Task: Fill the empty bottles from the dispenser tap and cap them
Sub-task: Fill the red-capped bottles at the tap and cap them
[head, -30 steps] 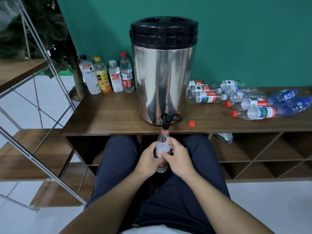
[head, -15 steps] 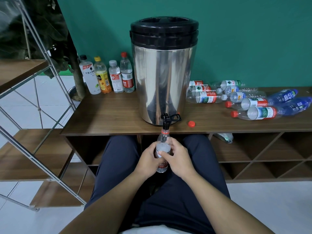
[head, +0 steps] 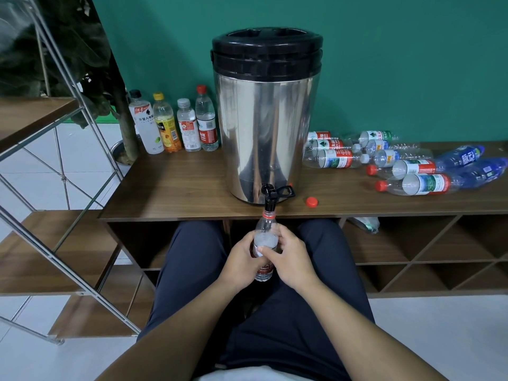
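A steel dispenser [head: 265,127] with a black lid stands on the wooden sideboard [head: 178,188]. Its black tap [head: 270,195] hangs over the front edge. Directly under the spout I hold a clear bottle [head: 264,232] upright, its open neck at the spout and water foaming inside. My left hand [head: 240,261] grips the bottle's left side and my right hand [head: 291,259] grips its right side, hiding most of the label. A loose red cap [head: 312,202] lies on the sideboard right of the tap.
Several capped bottles [head: 176,125] stand upright left of the dispenser. Several empty bottles [head: 398,166] lie on their sides at the right. A metal-framed shelf [head: 55,160] and a plant stand at the left. Open cubbies run beneath the sideboard, with one bottle [head: 364,222] inside.
Both hands and the bottle stay put under the tap. The water level in the bottle has risen slightly.
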`<state>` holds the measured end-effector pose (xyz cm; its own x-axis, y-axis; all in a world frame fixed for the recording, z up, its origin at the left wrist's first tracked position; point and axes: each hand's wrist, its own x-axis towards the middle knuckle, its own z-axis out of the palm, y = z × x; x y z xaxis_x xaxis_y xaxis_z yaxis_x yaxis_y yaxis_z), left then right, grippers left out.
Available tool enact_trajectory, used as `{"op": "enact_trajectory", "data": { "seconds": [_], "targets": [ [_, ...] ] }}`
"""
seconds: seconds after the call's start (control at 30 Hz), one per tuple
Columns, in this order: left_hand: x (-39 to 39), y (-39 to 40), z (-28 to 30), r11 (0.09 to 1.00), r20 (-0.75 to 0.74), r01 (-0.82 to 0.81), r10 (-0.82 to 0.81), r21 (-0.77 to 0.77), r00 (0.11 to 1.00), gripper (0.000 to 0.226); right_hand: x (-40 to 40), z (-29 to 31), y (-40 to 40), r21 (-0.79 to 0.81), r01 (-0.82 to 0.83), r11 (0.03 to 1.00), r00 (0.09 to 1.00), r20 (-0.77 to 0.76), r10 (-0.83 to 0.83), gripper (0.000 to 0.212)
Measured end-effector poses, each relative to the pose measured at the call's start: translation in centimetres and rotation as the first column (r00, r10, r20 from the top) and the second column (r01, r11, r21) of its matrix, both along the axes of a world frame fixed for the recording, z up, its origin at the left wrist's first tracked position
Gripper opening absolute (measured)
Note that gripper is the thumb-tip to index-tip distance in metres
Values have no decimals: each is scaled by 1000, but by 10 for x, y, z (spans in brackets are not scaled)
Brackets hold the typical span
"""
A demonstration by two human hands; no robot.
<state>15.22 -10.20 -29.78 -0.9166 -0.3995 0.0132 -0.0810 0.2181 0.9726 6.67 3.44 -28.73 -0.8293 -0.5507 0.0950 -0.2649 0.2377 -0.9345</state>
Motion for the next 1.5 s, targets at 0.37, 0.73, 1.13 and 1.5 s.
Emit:
{"op": "enact_trajectory", "data": {
  "seconds": [0.37,0.73,1.13,1.5],
  "targets": [
    [-1,-1,-1,1000,-3,8,-8,-17,1000,60,2,3,0,-5,-1,1000,1000,10,1,52],
    [-1,-2,-2,1000,1,8,-8,-2,1000,61,1,3,1,-7,-5,1000,1000,13,5,55],
    [-1,-1,-2,1000,-13,2,-2,13,1000,57,2,4,1,-7,-3,1000,1000,12,3,48],
    [-3,-1,-4,1000,-6,4,-4,13,1000,59,0,1,0,-1,-7,1000,1000,-13,7,50]
  ]
}}
